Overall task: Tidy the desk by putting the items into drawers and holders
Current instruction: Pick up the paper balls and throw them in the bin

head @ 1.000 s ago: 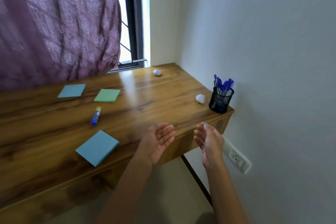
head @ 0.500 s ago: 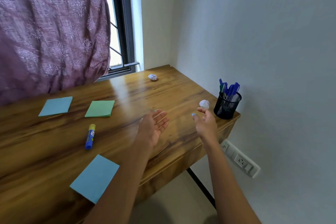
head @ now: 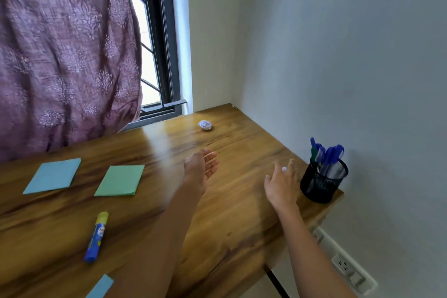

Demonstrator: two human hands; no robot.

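My left hand (head: pixel 202 167) hovers open over the middle of the wooden desk (head: pixel 232 220), fingers straight. My right hand (head: pixel 281 182) is spread over a crumpled white paper ball (head: pixel 284 169), which is mostly hidden behind its fingers; whether the fingers touch it is unclear. A black mesh pen holder (head: pixel 323 182) with several blue pens stands just right of that hand at the desk corner. A second crumpled paper ball (head: pixel 205 125) lies near the far edge. A glue stick (head: pixel 96 237), a green sticky pad (head: pixel 120 180) and two blue pads (head: pixel 53 176) (head: pixel 100 286) lie to the left.
A purple curtain (head: pixel 67 51) hangs over the window (head: pixel 154 60) behind the desk. The white wall (head: pixel 350 68) runs along the desk's right side, with a power socket (head: pixel 344 268) below the desk's right end.
Both hands moved forward from the desk's front edge out over the top. My right hand reached the white paper ball beside the pen holder and now covers it. The view tilted forward.
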